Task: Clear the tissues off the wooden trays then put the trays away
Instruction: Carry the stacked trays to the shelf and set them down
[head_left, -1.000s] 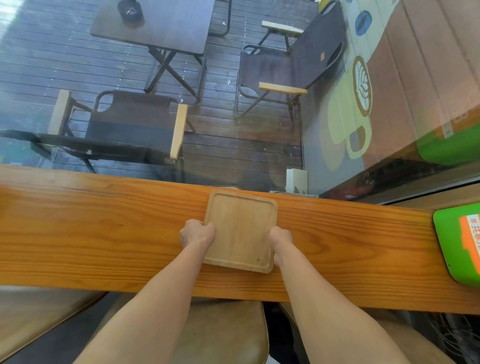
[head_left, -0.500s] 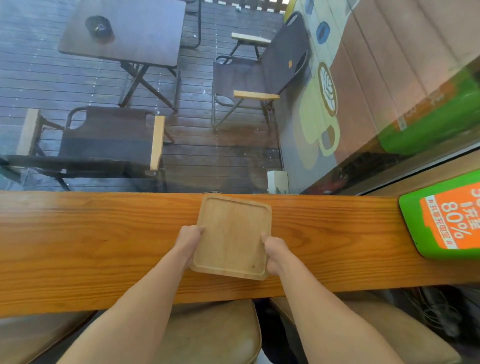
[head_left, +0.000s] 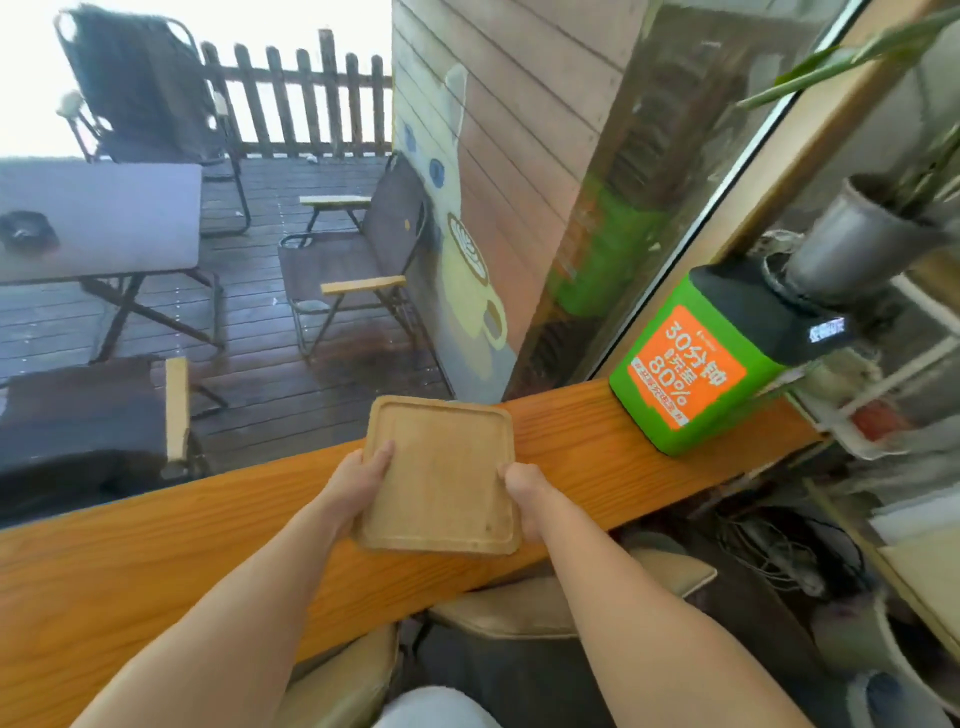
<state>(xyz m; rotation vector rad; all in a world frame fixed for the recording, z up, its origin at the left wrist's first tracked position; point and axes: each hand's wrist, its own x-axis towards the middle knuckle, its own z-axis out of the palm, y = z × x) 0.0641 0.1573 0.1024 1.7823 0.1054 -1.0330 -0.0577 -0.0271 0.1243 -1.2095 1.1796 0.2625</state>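
A square wooden tray (head_left: 441, 470) with rounded corners and a raised rim is held in the air over the long orange-brown wooden counter (head_left: 130, 561). My left hand (head_left: 363, 480) grips its left edge, thumb lying on the tray's top. My right hand (head_left: 524, 493) grips the right edge. The tray's surface is bare wood, no tissue on it. No tissue shows anywhere in view.
A green box with an orange label (head_left: 696, 364) stands on the counter's right end, a metal plant pot (head_left: 852, 244) behind it. Tan stool seats (head_left: 519, 608) sit under the counter. Behind the window glass are deck chairs (head_left: 353, 260) and a table (head_left: 98, 218).
Both hands have lifted the tray off the counter and carried it toward me. My view has swung up and to the right, bringing the green box and plant pot into sight.
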